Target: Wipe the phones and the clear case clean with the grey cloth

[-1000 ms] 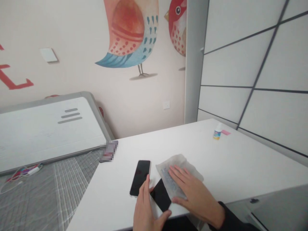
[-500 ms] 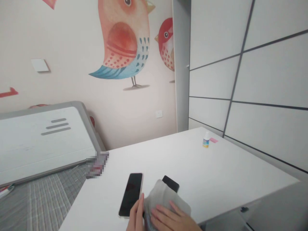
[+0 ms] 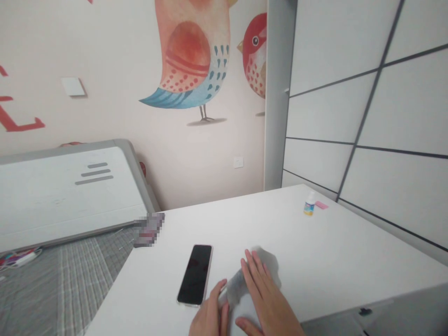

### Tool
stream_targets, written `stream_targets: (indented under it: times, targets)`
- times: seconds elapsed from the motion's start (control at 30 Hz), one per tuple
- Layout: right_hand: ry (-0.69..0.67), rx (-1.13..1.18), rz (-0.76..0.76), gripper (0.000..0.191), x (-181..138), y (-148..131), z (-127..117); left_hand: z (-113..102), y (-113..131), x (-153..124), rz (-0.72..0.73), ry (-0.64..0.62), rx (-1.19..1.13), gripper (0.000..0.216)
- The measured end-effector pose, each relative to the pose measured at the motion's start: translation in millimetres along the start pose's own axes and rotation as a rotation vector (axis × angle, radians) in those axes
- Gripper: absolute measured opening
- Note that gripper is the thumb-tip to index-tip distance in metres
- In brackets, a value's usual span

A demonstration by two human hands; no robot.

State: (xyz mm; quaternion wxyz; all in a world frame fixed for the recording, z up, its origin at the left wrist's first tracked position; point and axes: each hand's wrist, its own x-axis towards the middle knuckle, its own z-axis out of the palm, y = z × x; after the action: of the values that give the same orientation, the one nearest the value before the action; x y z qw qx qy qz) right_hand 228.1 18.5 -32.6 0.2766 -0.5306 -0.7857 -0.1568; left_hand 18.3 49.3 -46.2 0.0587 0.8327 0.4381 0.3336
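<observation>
Head view, the only view at this moment:

1. The right hand (image 3: 268,298) lies open and flat, with fingers close together, on a grey folded cloth (image 3: 269,263) near the front edge of the desk (image 3: 308,242).
2. The left hand (image 3: 210,315) is narrow and stands at the left end of this cloth, at the front edge of the desk. Its fingers touch the cloth, but I cannot tell if they grip it firmly.
3. A black smartphone (image 3: 195,275) lies flat with the screen up, just beside the left hand, toward the front left part of the desk.
4. At the far right corner of the desk stands a small bottle (image 3: 309,204), with a pink note (image 3: 321,205) just beside it.
5. On the left edge of the desk lies one object (image 3: 149,229), too blurred to tell what it is.
6. Behind the desk, a bird painting (image 3: 189,60) is on the wall.
</observation>
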Motion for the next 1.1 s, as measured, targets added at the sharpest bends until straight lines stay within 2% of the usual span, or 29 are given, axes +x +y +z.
stream_targets:
  times: [0.2, 0.33, 0.4, 0.5, 0.57, 0.67, 0.77, 0.87, 0.93, 1.03, 1.1]
  targets:
    - [-0.091, 0.009, -0.165, 0.115, -1, -6, 8, 3, 2, 2, 0.037, -0.043, 0.098, 0.050]
    - [-0.182, 0.072, -0.220, 0.086, -5, 0, -11, 1, 13, 0, 0.009, -0.032, 0.122, 0.053]
    - [-0.274, 0.138, -0.135, 0.072, 0, 3, -27, -4, 20, 3, -0.015, -0.057, 0.107, 0.053]
    - [-0.364, 0.219, -0.030, 0.064, 13, 9, -44, -11, 26, 7, -0.026, -0.085, 0.071, 0.050]
    - [-0.396, 0.257, -0.061, 0.066, 19, 15, -46, -13, 28, 9, -0.017, -0.070, 0.050, 0.049]
    - [-0.432, 0.264, -0.083, 0.075, 20, 25, -35, -13, 29, 7, -0.046, -0.062, 0.036, 0.053]
    - [-0.440, 0.196, 0.028, 0.078, 14, 32, -22, -13, 32, 2, -0.089, -0.066, 0.049, 0.060]
    - [-0.437, 0.149, 0.127, 0.083, 10, 28, -19, -14, 35, -1, -0.089, -0.092, 0.053, 0.077]
    - [-0.461, 0.215, 0.064, 0.086, 10, 18, -23, -15, 37, -2, -0.098, -0.120, 0.046, 0.083]
    - [-0.539, 0.395, -0.118, 0.091, 14, 9, -31, -18, 40, 0, -0.157, -0.156, 0.008, 0.083]
    - [-0.547, 0.395, -0.086, 0.087, 18, 10, -32, -19, 41, 2, -0.210, -0.166, -0.032, 0.086]
